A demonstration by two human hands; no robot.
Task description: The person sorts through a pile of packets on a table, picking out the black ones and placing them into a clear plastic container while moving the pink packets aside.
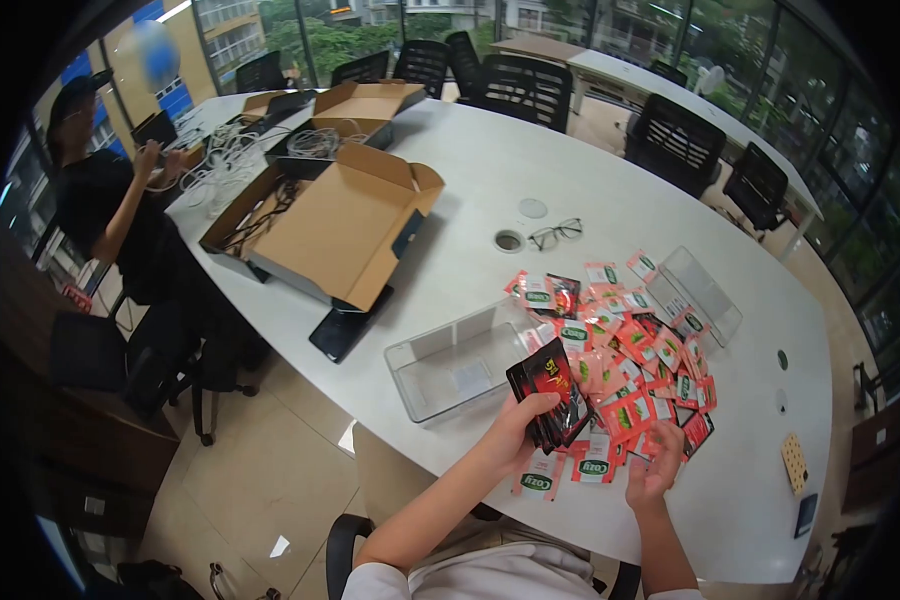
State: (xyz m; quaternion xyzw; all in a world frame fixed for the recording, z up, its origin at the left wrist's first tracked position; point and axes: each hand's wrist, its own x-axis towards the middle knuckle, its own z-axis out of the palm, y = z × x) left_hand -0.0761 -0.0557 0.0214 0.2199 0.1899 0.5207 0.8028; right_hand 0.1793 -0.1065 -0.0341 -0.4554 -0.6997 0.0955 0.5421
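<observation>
My left hand (515, 425) is closed around a stack of black-and-red sachets (560, 385), the thumb lying across the top one. Beside it, my right hand (656, 465) hovers at the near edge of the pile, palm partly turned up, with its fingers apart and loosely curled and nothing visible in them. A loose heap of pink-red sachets (625, 415), several marked "Cozy", spreads across the white table, with a few black ones mixed in. Left of the heap stands a clear plastic box (410, 370). A second clear plastic box (722, 300) sits at the heap's far right.
Eyeglasses (556, 234) lie beyond the heap, near a round cable hole (508, 241). Open cardboard boxes (335, 225) with cables and a dark phone-like device (350, 325) are to the left. A yellow phone case (794, 464) lies far right. Another person (110, 200) stands at the left.
</observation>
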